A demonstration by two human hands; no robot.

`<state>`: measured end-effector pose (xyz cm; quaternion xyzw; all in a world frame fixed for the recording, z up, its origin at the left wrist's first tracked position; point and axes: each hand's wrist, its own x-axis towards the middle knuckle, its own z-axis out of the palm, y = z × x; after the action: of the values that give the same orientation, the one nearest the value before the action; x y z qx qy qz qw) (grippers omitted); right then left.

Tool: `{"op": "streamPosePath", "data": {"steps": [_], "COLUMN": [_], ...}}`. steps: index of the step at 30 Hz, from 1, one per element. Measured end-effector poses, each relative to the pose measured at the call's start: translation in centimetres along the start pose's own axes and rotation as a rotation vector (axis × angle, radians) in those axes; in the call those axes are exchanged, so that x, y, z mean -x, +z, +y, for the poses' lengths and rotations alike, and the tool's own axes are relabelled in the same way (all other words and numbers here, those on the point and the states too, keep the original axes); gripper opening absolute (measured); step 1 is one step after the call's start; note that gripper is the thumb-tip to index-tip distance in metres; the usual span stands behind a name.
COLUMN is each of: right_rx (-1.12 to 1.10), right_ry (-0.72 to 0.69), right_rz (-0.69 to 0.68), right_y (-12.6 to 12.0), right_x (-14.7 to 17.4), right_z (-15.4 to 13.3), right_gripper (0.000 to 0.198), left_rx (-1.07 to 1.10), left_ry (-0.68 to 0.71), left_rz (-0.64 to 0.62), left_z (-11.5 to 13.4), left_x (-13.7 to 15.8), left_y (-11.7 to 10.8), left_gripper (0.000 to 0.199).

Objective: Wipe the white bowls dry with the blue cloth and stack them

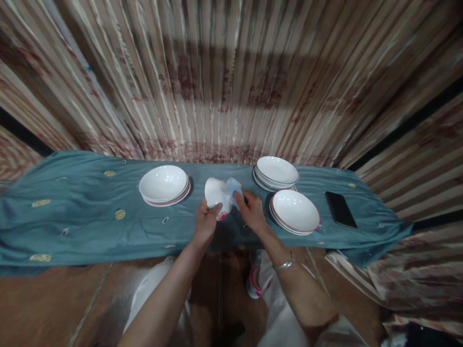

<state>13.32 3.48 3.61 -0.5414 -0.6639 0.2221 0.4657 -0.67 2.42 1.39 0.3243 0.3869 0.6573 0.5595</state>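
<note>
teal cloth [90, 226] spreads beneath the hands [205, 221] [253, 211], pleated patterned curtains [217, 72] behind.

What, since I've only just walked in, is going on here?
A person's left-hand grip holds a red-printed white vessel above the tablecloth; the right-hand grip holds a pale blue piece beside it, perhaps touching. One white dish stack stands to the left; a rear stack and a front stack stand to the right, then a black smartphone.

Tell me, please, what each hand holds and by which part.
The left hand holds a white vessel by its near side; the right hand a pale blue item by its right side.
</note>
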Motion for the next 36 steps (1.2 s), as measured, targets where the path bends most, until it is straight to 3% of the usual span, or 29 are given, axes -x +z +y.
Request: {"op": "streamPosePath", "data": {"steps": [9, 14, 20, 25, 36], "right_rx": [0.027, 0.034, 0.0, 0.052, 0.626], "right_ry": [-0.004, 0.03, 0.075, 0.142, 0.233], "right_rz": [0.053, 0.024, 0.061, 0.067, -0.171], "right_y": [0.2, 0.2, -0.4, -1.3, -2.9], "right_x": [-0.1, -0.2, -0.7, -1.2, -2.0], "right_z": [0.9, 1.1, 1.4, 1.7, 2.4], "right_gripper": [0.036, 0.034, 0.037, 0.04, 0.031], "left_rx": [-0.702, -1.047, -1.252, -1.441, -1.488], "left_ry": [0.241, 0.372, 0.401, 0.41, 0.492], "left_rz": [-0.099, -0.187, -0.299, -0.405, -0.554], "left_z": [-0.5, -0.9, -1.8, -1.1, -0.9], "left_x": [-0.1, -0.1, 0.3, 1.0, 1.4], "left_y": [-1.3, -2.2, -2.4, -1.6, -1.4], "left_gripper": [0.028, 0.034, 0.039, 0.04, 0.035]}}
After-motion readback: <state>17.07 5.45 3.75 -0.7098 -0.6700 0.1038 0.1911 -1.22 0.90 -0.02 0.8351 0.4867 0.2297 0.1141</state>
